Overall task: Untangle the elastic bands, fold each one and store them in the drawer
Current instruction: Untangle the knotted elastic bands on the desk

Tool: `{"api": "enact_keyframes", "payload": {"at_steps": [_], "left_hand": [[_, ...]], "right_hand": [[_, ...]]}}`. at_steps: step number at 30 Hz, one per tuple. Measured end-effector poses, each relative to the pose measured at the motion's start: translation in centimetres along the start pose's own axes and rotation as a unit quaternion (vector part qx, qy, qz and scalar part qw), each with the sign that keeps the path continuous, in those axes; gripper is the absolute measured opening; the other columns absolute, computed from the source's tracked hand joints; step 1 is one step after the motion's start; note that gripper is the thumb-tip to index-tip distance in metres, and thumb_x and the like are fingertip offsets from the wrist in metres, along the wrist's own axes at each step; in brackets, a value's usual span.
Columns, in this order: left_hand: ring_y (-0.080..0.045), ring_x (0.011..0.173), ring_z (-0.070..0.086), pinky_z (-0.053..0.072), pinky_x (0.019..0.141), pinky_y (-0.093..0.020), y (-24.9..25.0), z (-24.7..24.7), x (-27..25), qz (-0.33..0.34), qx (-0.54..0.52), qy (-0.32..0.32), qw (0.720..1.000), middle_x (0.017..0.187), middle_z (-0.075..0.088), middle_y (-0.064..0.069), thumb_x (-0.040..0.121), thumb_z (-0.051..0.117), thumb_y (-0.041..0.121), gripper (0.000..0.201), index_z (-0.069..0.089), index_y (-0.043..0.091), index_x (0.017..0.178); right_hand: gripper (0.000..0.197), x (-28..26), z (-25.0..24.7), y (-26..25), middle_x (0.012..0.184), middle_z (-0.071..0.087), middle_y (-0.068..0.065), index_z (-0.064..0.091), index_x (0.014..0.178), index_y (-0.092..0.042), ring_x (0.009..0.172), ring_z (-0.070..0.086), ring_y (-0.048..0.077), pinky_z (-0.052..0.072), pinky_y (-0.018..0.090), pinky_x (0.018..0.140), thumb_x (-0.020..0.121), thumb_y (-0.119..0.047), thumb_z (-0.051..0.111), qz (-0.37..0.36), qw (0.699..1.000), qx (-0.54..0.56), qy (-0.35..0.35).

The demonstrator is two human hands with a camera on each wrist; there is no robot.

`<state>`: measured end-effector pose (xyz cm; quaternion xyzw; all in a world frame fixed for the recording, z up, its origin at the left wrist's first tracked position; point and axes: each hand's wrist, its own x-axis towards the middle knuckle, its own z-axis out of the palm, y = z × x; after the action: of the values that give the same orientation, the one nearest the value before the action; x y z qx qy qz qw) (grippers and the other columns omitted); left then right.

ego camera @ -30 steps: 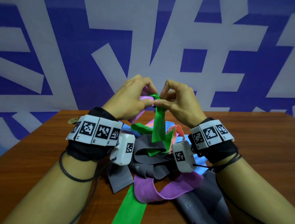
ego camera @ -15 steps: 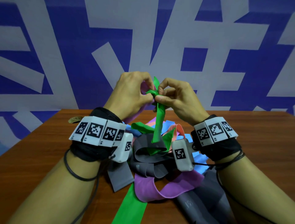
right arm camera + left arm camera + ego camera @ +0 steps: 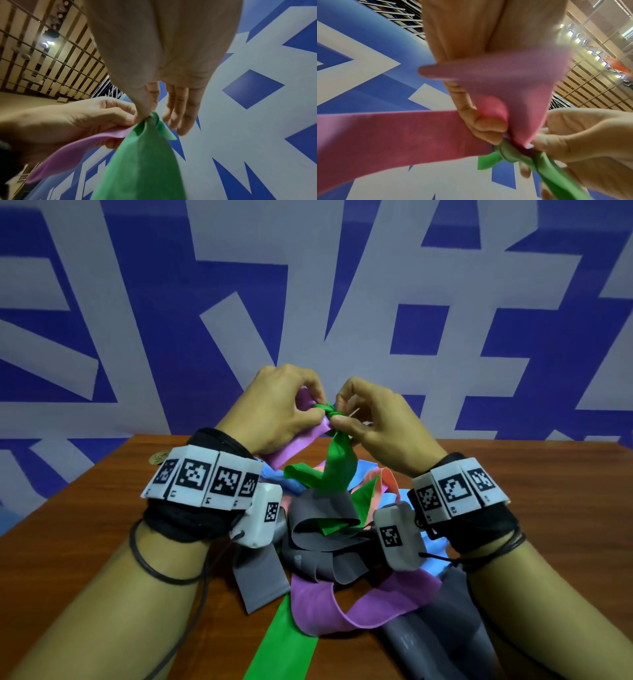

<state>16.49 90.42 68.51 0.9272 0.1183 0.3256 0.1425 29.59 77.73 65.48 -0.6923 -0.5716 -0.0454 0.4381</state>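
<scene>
Blue-and-white wall (image 3: 102,337) w/ big angular shapes behind a brown wood-grain table (image 3: 548,508); wrist views also catch a slatted ceiling w/ lights. Both hands are raised above the table, fingertips meeting at a tight knot (image 3: 329,413) where the green band (image 3: 337,463) is tied round the pink-purple band (image 3: 298,440). Left hand (image 3: 277,409) pinches the pink-purple band right beside the knot, thumb & forefinger curled; in the left wrist view that band is a flat, matte, stretchy strip, folded over the fingers (image 3: 481,121). Right hand (image 3: 376,422) pinches the knot itself betw. thumb & forefinger, other fingers loosely extended, per the right wrist view. The green band hangs from the knot as a wide smooth ribbon down into the pile (image 3: 329,529) on the table below the wrists: grey bands (image 3: 322,508) in thick loops, light-blue (image 3: 274,477) & salmon (image 3: 383,484) strips, more pink-purple looping in front, a flat green strip running to the near edge. Faint print on a dark-grey band near the bottom, too small to read. Wrists carry black wraps, white blocks w/ black square marker codes (image 3: 195,474) & thin black cords. Small round gold-coloured object (image 3: 158,457) at the far left of the table; can't tell what it is.
</scene>
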Motion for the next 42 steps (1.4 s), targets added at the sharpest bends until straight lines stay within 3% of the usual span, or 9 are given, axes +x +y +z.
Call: {"api": "enact_keyframes", "payload": {"at_steps": [4, 8, 11, 15, 16, 21, 32, 38, 42], "left_hand": [[-0.003, 0.066, 0.051, 0.042, 0.069, -0.024, 0.2, 0.2, 0.2, -0.007, 0.010, 0.011, 1.000, 0.071, 0.057, 0.015, 0.079, 0.072, 0.019, 0.013, 0.075, 0.018, 0.091], [-0.014, 0.085, 0.057, 0.048, 0.074, -0.029, 0.2, 0.0, 0.2, -0.021, 0.000, 0.035, 0.999, 0.076, 0.062, 0.009, 0.078, 0.073, 0.024, 0.014, 0.074, 0.018, 0.090], [-0.017, 0.091, 0.057, 0.047, 0.075, -0.030, 0.3, 0.0, 0.1, -0.030, 0.006, 0.034, 0.999, 0.076, 0.062, 0.009, 0.079, 0.071, 0.024, 0.011, 0.073, 0.019, 0.088], [-0.019, 0.096, 0.059, 0.052, 0.079, -0.035, 0.5, 0.2, 0.2, -0.037, 0.013, 0.030, 0.999, 0.089, 0.070, -0.003, 0.083, 0.068, 0.025, 0.012, 0.075, 0.016, 0.087], [-0.019, 0.096, 0.059, 0.052, 0.080, -0.037, 0.5, 0.2, 0.1, -0.038, 0.012, 0.030, 0.999, 0.090, 0.071, -0.004, 0.084, 0.068, 0.026, 0.013, 0.076, 0.016, 0.086], [-0.020, 0.089, 0.062, 0.053, 0.078, -0.038, 0.6, -0.3, 0.0, -0.040, 0.012, 0.034, 0.999, 0.088, 0.073, -0.005, 0.086, 0.066, 0.029, 0.018, 0.078, 0.015, 0.085], [-0.016, 0.082, 0.061, 0.044, 0.067, -0.028, 0.6, -0.1, 0.0, -0.054, 0.012, 0.017, 0.998, 0.080, 0.072, -0.004, 0.086, 0.067, 0.027, 0.017, 0.078, 0.016, 0.081], [-0.015, 0.085, 0.061, 0.047, 0.071, -0.028, 0.7, 0.2, -0.1, -0.052, 0.017, 0.000, 0.999, 0.082, 0.072, 0.000, 0.082, 0.068, 0.023, 0.011, 0.077, 0.017, 0.081], [-0.016, 0.085, 0.062, 0.052, 0.074, -0.031, 0.7, 0.4, -0.1, -0.051, 0.011, -0.006, 0.999, 0.084, 0.070, 0.001, 0.083, 0.065, 0.021, 0.013, 0.075, 0.018, 0.091]], "right_hand": [[0.021, 0.0, 0.2, -0.5, 0.094, 0.058, 0.005, 0.055, 0.089, -0.016, 0.082, 0.059, 0.020, 0.053, 0.041, 0.075, 0.085, -0.020, 0.076, -0.017, 0.998, -0.060, 0.020], [0.023, -0.1, 0.5, -1.1, 0.076, 0.063, 0.000, 0.057, 0.096, -0.010, 0.067, 0.060, 0.013, 0.051, 0.035, 0.066, 0.082, -0.008, 0.075, -0.040, 0.996, -0.051, 0.063], [0.031, 0.0, 0.5, -1.1, 0.077, 0.068, 0.001, 0.061, 0.108, -0.013, 0.067, 0.065, 0.011, 0.055, 0.032, 0.067, 0.082, 0.000, 0.072, -0.049, 0.995, -0.047, 0.072], [0.013, 0.3, 0.6, -1.1, 0.081, 0.074, 0.006, 0.075, 0.094, -0.008, 0.067, 0.060, 0.007, 0.049, 0.016, 0.064, 0.087, -0.002, 0.066, -0.034, 0.992, -0.086, 0.086], [0.013, 0.4, 0.7, -1.2, 0.083, 0.074, 0.007, 0.076, 0.095, -0.007, 0.070, 0.061, 0.010, 0.048, 0.017, 0.065, 0.088, -0.004, 0.065, -0.028, 0.992, -0.093, 0.080], [0.012, 0.7, 1.5, -1.2, 0.091, 0.071, 0.013, 0.072, 0.098, -0.005, 0.086, 0.064, 0.033, 0.051, 0.048, 0.073, 0.092, -0.010, 0.064, -0.054, 0.980, -0.187, 0.041], [0.024, 0.4, 1.4, -2.5, 0.098, 0.066, 0.014, 0.065, 0.105, -0.004, 0.093, 0.058, 0.034, 0.045, 0.043, 0.076, 0.100, -0.025, 0.053, 0.001, 0.965, -0.257, -0.046], [0.030, 0.1, 2.0, -2.0, 0.098, 0.063, 0.017, 0.057, 0.103, -0.003, 0.090, 0.056, 0.041, 0.046, 0.045, 0.072, 0.100, -0.030, 0.048, 0.033, 0.963, -0.268, -0.028], [0.051, 0.0, 2.2, -1.8, 0.092, 0.063, 0.018, 0.057, 0.100, -0.001, 0.084, 0.055, 0.043, 0.044, 0.044, 0.068, 0.092, -0.046, 0.034, 0.031, 0.966, -0.256, 0.007]]}}
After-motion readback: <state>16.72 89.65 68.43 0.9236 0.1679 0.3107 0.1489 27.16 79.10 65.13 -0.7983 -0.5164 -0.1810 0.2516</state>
